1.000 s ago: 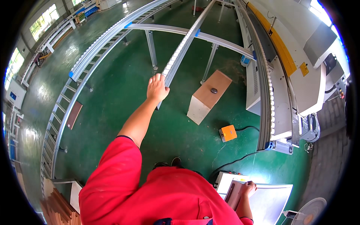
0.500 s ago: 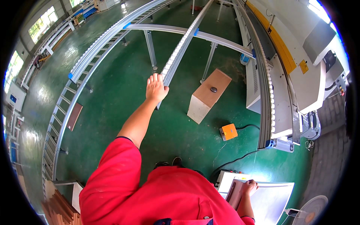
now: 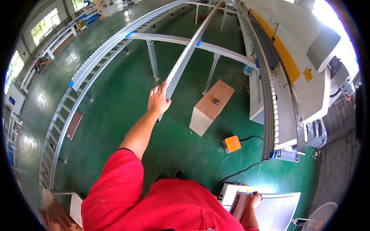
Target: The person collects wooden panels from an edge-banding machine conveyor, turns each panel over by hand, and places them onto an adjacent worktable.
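My left hand (image 3: 158,99) lies over the near end of a grey roller rail (image 3: 181,71) topped with white rollers. Its fingers are bent over the left side and its thumb rests on the right side. My right hand (image 3: 254,199) is low at the right, fingers curled at the top edge of a smooth pale panel (image 3: 275,211). Beside that hand a reddish-brown strip (image 3: 239,208) runs along the panel's left side. What lies under the right fingers is partly hidden.
A tan box (image 3: 214,102) with a dark round knob and an orange foot pedal (image 3: 232,144) stand on the green floor. A cable (image 3: 239,174) crosses it. Another roller rail (image 3: 268,115) borders a large white machine (image 3: 316,96); a ladder-like conveyor (image 3: 58,119) curves left. A fan (image 3: 320,217) stands lower right.
The view has shifted slightly, so the box, pedal and rail ends sit lower in the picture. Both hands stay at the same places on the rail and the panel.
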{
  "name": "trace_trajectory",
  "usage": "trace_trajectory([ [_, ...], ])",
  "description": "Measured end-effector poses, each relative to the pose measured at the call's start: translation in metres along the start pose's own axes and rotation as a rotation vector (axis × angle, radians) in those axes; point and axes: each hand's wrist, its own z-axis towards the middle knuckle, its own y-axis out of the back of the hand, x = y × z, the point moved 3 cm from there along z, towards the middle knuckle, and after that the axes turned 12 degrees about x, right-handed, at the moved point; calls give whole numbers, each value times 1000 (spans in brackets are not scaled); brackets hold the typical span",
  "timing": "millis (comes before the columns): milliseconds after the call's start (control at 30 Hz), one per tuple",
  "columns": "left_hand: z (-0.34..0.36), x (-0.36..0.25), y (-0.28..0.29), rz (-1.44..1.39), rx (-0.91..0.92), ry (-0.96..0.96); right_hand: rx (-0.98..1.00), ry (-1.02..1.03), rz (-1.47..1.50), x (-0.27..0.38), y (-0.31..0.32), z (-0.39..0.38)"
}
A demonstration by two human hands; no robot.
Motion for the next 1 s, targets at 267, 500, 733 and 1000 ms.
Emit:
trace_trajectory([
  [267, -2, -5, 5, 1, 179, 86, -59, -23, 17, -4, -6, -1],
  [500, -2, -6, 11, 2, 409, 228, 5, -37, 68, -1, -5, -1],
  [733, -4, -2, 6, 19, 262, 113, -77, -18, 26, -25, -37, 13],
  [1000, -4, -2, 2, 54, 63, -25, -92, -7, 67, -24, -35, 11],
])
